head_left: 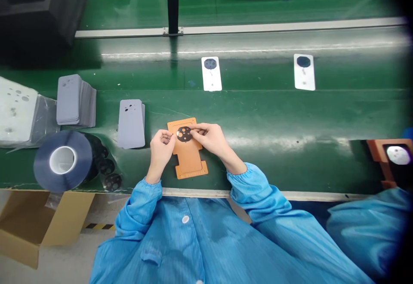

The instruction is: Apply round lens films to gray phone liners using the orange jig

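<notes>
An orange jig (189, 159) lies flat on the green bench in front of me. On its upper part is a black round sticker with holes (184, 138). My right hand (211, 139) pinches the right edge of that sticker between thumb and forefinger. Close to the sticker's left edge, my left hand (161, 149) is closed, fingers curled and thumb against the forefinger; whatever it may hold is too small to make out. Left of the jig stands a short stack of grey phone-shaped plates (130, 125).
A taller grey stack (69, 101), a film roll (40, 163) with black round stickers (112, 182) and a bagged white stack (14, 112) occupy the left. Two white plates (211, 79) (304, 79) lie beyond. A cardboard box (61, 219) sits below; a co-worker's sleeve (371, 223) is right.
</notes>
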`<state>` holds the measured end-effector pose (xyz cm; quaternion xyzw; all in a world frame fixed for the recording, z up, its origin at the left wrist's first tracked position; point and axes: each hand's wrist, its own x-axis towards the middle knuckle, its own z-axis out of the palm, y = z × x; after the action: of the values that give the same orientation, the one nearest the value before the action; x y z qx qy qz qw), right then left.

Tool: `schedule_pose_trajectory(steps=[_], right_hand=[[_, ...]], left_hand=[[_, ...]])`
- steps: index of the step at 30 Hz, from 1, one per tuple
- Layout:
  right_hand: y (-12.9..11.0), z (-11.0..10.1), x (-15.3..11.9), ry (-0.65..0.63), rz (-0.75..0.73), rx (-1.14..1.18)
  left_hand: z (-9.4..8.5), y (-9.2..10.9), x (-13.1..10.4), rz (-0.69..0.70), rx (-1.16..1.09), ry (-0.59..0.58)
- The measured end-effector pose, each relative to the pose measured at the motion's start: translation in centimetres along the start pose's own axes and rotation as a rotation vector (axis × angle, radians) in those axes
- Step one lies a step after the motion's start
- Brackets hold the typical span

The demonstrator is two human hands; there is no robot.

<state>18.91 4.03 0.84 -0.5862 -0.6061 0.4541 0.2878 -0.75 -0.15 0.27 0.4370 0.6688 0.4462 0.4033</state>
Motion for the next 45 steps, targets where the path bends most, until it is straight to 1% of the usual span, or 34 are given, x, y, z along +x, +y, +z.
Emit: schedule_pose_trajectory(steps=[9,17,22,24,26,30,33,39,42,45], right_hand=[[-0.9,0.0,-0.2,0.025,-0.081,-0.075],[-0.7,0.0,-0.3,0.025,-0.115,-0.12],[-0.3,0.0,-0.3,0.07,-0.16,-0.184],[0.1,0.0,-0.1,0.075,-0.15,-0.163],[0.5,-0.1,0.1,0.069,-0.11,-0.115],[0.6,-0.3,0.5,0.037,-0.042,-0.008],[0.5,-0.5,0.7,0.017,-0.035,0.037],[0.6,-0.3,0.5,0.017,-0.045,0.042],[0.2,-0.2,0.1,0.033,-0.109,0.002],[-0.9,-0.3,-0.2,0.006,-0.224,-0.15]], left_hand=[[0.1,-0.1,0.2,-0.019,0.037,-0.008],[0.2,0.2,0.0,-0.003,0.062,-0.007],[0.3,0.1,0.0,0.008,0.092,0.011],[0.4,0.0,0.0,0.012,0.101,0.015],[0.4,0.0,0.0,0.014,0.099,0.015],[0.4,0.2,-0.1,0.015,0.098,0.02],[0.4,0.3,-0.2,0.015,0.103,0.029],[0.5,0.3,-0.5,0.027,0.134,0.049],[0.5,0.1,-0.7,0.044,0.152,0.058],[0.5,-0.2,-0.7,0.055,0.138,0.048]])
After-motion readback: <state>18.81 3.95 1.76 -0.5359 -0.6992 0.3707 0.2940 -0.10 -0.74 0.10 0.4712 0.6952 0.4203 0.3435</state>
